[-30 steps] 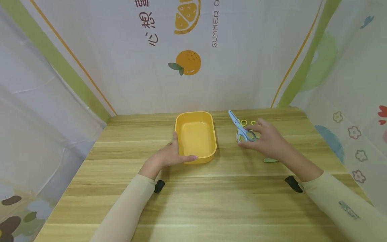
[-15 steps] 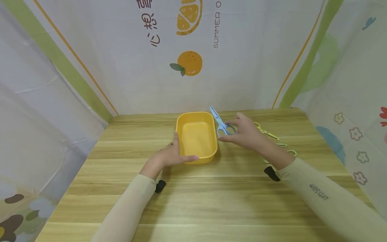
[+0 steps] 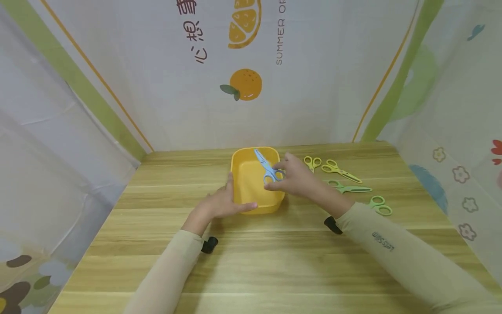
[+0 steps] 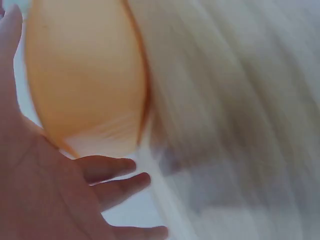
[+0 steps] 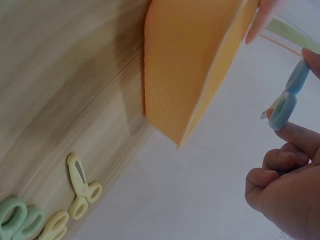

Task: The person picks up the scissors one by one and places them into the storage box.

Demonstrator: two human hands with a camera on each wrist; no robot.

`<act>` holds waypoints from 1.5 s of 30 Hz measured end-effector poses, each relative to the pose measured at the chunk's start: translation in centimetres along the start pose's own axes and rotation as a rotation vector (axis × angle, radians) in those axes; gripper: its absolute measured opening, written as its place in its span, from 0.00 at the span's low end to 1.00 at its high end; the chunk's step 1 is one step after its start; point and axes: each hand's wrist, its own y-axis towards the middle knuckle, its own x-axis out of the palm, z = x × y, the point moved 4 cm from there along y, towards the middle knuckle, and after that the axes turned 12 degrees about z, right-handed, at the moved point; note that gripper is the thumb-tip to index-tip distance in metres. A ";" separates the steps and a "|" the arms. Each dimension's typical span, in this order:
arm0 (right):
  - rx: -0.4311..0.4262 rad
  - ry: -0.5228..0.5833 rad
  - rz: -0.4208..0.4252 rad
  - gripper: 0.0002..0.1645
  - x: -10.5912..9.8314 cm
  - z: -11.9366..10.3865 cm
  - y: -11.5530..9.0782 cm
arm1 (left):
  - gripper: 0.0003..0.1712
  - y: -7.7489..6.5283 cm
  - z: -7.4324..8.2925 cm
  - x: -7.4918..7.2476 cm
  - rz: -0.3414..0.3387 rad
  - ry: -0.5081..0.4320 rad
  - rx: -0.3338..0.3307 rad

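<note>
A yellow plastic bin (image 3: 245, 185) stands near the back of the wooden table. At its near left corner is my left hand (image 3: 215, 203), fingers along the left side and thumb across the front wall. In the left wrist view those fingers (image 4: 122, 189) reach out fairly straight beside the bin (image 4: 85, 75). My right hand (image 3: 300, 179) pinches a pair of light blue scissors (image 3: 263, 161) by the handle loops, blades pointing away over the bin's inside. The right wrist view shows thumb and finger at the blue loops (image 5: 298, 77), above the bin's rim.
To the right lie two yellow pairs of scissors, one with loops toward the back (image 3: 312, 162) and one angled (image 3: 341, 171). Near them are green scissors (image 3: 351, 189) and another green pair (image 3: 380, 206), partly behind the right forearm. A printed cloth (image 3: 313, 104) hangs behind the table.
My right hand has carried the blue scissors leftward from the other scissors to over the bin. The scissors on the right have come into fuller view. My left hand stays at the bin.
</note>
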 end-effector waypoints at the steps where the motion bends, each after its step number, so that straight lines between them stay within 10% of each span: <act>1: -0.006 -0.012 0.000 0.44 0.3 0.0 0.1 | 0.86 0.1 0.0 0.0 0.015 0.018 0.011; 22: -0.002 -0.085 -0.103 0.41 5.2 -0.5 1.0 | 0.83 1.5 -0.3 0.1 0.110 0.130 0.064; 30: -0.071 -0.104 -0.129 0.24 6.5 -0.8 1.8 | 0.84 1.7 -0.7 0.1 0.113 0.133 0.052; 45: -0.022 -0.212 -0.190 0.34 9.1 -2.3 3.3 | 0.85 2.0 -1.0 0.4 0.113 0.131 0.054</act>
